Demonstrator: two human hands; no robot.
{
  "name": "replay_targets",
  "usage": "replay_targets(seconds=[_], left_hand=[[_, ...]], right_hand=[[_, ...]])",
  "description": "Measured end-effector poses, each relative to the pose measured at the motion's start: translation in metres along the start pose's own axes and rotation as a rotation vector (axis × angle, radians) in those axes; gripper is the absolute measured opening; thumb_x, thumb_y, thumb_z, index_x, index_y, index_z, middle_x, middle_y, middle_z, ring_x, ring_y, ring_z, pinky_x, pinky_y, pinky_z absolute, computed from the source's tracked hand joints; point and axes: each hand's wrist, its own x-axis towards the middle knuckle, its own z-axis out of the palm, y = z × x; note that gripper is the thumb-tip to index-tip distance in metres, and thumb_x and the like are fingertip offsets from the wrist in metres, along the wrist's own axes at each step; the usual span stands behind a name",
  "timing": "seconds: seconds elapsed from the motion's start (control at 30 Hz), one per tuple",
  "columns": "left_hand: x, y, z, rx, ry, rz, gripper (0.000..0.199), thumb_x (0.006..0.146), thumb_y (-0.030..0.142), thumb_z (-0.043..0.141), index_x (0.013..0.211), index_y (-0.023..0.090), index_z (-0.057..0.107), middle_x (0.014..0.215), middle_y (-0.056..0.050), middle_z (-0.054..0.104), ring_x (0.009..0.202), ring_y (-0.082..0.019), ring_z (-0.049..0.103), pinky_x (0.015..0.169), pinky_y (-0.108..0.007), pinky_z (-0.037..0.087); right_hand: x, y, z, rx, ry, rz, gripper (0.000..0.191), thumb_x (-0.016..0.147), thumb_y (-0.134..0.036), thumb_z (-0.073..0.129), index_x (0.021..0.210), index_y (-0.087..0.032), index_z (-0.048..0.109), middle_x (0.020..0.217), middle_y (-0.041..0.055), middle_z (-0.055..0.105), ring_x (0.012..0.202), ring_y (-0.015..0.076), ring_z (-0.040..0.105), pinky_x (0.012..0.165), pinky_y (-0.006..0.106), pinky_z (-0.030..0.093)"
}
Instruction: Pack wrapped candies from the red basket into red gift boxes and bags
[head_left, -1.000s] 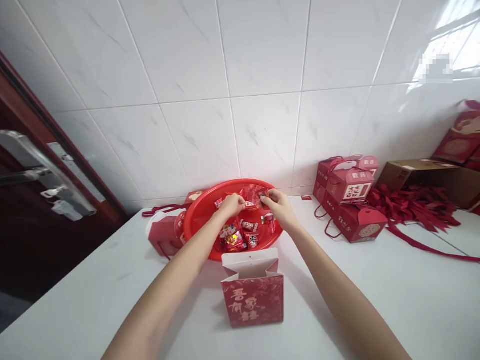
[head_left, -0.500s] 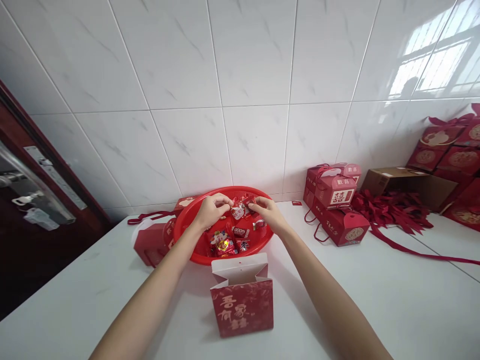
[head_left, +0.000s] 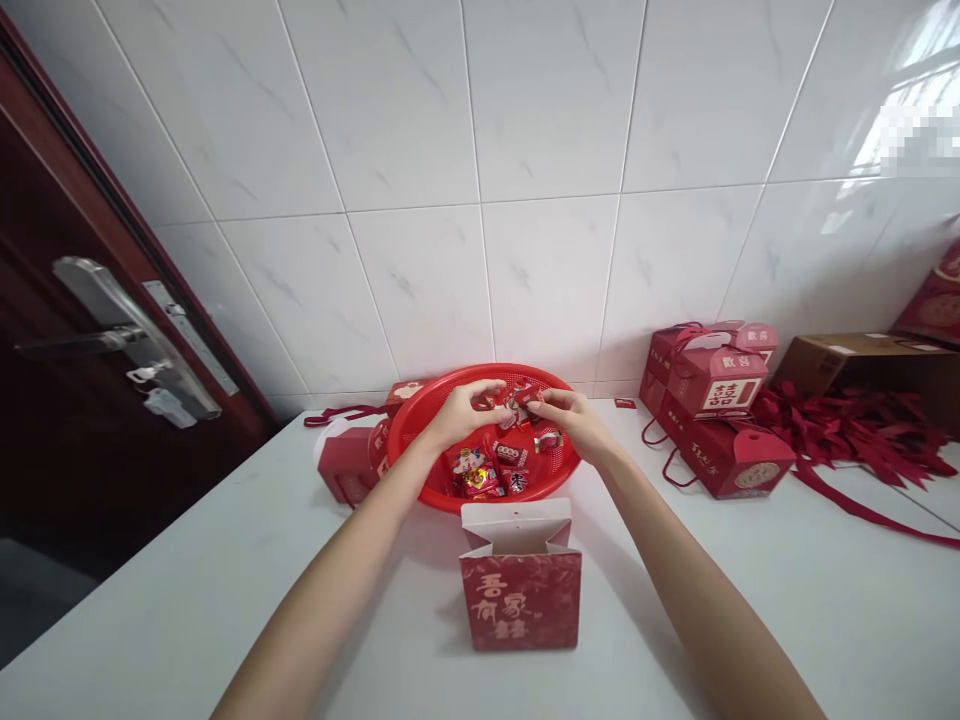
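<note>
A red plastic basket (head_left: 420,480) stands near the wall with several wrapped candies (head_left: 474,472) inside. My left hand (head_left: 463,415) is over its middle, thumb and fingers curved round a small red-and-white wrapped candy (head_left: 510,412), partly hidden by the fingers. From the right side, my right hand (head_left: 574,420) pinches a red wrapped candy (head_left: 530,396) between thumb and fingertips. The two hands are close together. In front of the basket, an upright red paper gift box (head_left: 521,605) has its top open, between my forearms.
Red gift boxes (head_left: 709,395) are stacked at the right, beside a heap of dark red ribbons (head_left: 847,430) and a cardboard box (head_left: 870,360). Another red box (head_left: 345,462) lies left of the basket. A door with a handle (head_left: 82,342) is at far left.
The view has turned left, so everything appears farther right. My hands have come closer together above the candies, and the left fingers have reached further in. The open gift box has not visibly moved.
</note>
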Motion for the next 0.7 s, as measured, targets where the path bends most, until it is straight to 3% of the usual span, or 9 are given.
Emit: replay_targets(seconds=[0.13,0.37,0.5,0.7], left_hand=[[0.004,-0.003,-0.001,-0.067,0.021,-0.001,0.063,0.059,0.047,0.087,0.113,0.016,0.074,0.123,-0.011,0.072,0.115,-0.029,0.065,0.1,-0.04,0.05],[0.002,-0.002,-0.002,-0.113,0.026,-0.035,0.07,0.06,0.048,0.084,0.119,0.012,0.071,0.112,-0.013,0.075,0.1,-0.027,0.069,0.087,-0.038,0.055],[0.004,-0.004,-0.001,-0.074,0.047,-0.06,0.058,0.062,0.041,0.081,0.112,0.013,0.073,0.107,-0.01,0.077,0.097,-0.025,0.07,0.087,-0.036,0.054],[0.011,-0.015,-0.004,0.113,0.193,-0.143,0.034,0.069,0.025,0.073,0.102,0.016,0.075,0.111,-0.006,0.076,0.103,-0.023,0.067,0.093,-0.032,0.051]], right_hand=[[0.001,-0.001,0.002,0.054,0.038,0.034,0.036,0.062,-0.048,0.085,0.078,-0.018,0.072,0.079,0.0028,0.073,0.072,0.0174,0.066,0.068,0.03,0.051],[0.001,-0.004,0.002,0.086,0.012,0.036,0.037,0.059,-0.046,0.087,0.08,-0.018,0.073,0.083,0.0033,0.074,0.075,0.0173,0.066,0.071,0.03,0.053],[0.003,0.001,-0.001,0.04,0.047,0.007,0.033,0.062,-0.045,0.086,0.078,-0.019,0.073,0.081,0.0027,0.073,0.074,0.0174,0.065,0.071,0.03,0.053],[0.005,0.004,-0.001,0.04,0.153,-0.038,0.029,0.064,-0.044,0.082,0.077,-0.019,0.073,0.084,0.0039,0.073,0.079,0.0197,0.066,0.075,0.033,0.052]])
